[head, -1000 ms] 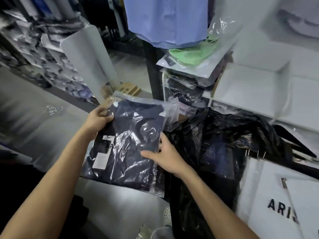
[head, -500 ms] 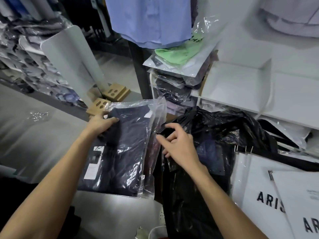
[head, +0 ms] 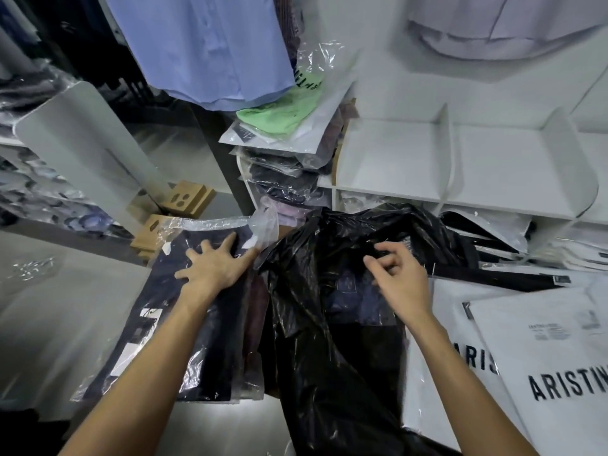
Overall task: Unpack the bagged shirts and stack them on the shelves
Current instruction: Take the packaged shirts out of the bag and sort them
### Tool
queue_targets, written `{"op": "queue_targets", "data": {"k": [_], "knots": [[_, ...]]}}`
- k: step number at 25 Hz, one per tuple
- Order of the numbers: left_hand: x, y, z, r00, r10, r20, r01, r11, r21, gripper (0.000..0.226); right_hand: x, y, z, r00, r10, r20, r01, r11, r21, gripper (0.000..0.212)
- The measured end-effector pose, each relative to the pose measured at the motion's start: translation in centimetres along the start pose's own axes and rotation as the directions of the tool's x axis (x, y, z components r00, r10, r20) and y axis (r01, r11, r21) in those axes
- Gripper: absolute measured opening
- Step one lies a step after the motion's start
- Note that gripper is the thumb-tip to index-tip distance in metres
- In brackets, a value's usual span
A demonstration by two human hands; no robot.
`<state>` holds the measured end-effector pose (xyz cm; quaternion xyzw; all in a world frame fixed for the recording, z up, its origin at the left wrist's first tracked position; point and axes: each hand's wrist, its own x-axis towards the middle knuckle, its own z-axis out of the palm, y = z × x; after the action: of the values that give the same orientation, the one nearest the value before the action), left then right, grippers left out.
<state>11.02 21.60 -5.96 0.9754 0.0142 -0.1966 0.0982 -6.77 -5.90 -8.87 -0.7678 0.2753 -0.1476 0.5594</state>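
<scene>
Pressing hand: the left hand (head: 215, 266) lay flat, fingers spread, on the navy bagged shirt (head: 184, 311), gripping nothing.
Shirt's place: it lay just left of the black plastic sack (head: 332, 324), on a small pile of bagged shirts on the grey counter (head: 65, 307).
Reaching hand: the right hand (head: 399, 281) hovered at the sack's open mouth, fingers curled; whether it pinched the film I cannot tell.
Next shirt: a dark bagged shirt (head: 348, 291) showed inside the sack.
Risk, slide: the slick clear bags would likely slip off one another if the pressing hand lifted carelessly.
Risk, snag: the sack's loose folds could catch a shirt being pulled out and drag the sack against the pile.
In the way: beyond the sack, the stack of bagged shirts (head: 289, 166) leaned at the shelf's edge; the white shelf compartments (head: 394, 159) stood right of it.
Right of the sack: white printed bags (head: 526, 357) crowded the surface.
</scene>
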Motion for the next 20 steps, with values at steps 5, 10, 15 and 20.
{"op": "queue_targets", "data": {"k": [5,10,15,20], "knots": [[2.9,-5.2,-3.5,0.986,-0.139,-0.092,0.119,0.973,-0.198,0.059,-0.8,-2.3,3.2,0.981,-0.091,0.174,0.088,0.996,0.022,0.024],[3.5,-10.8,-2.4,0.975,-0.193,0.11,0.22,0.897,-0.382,0.129,-3.0,-5.5,9.5,0.9,-0.135,0.415,0.122,0.991,0.058,0.023],[2.8,-10.6,-1.2,0.99,-0.071,0.122,0.126,0.832,-0.541,0.098,-5.6,-7.0,15.5,0.79,-0.048,0.611,0.251,0.935,-0.251,0.054],[3.3,-14.9,-0.7,0.977,-0.023,0.211,0.173,0.668,-0.724,0.089,-5.9,-6.2,16.8,0.805,0.139,0.577,0.135,0.904,-0.406,0.061]]}}
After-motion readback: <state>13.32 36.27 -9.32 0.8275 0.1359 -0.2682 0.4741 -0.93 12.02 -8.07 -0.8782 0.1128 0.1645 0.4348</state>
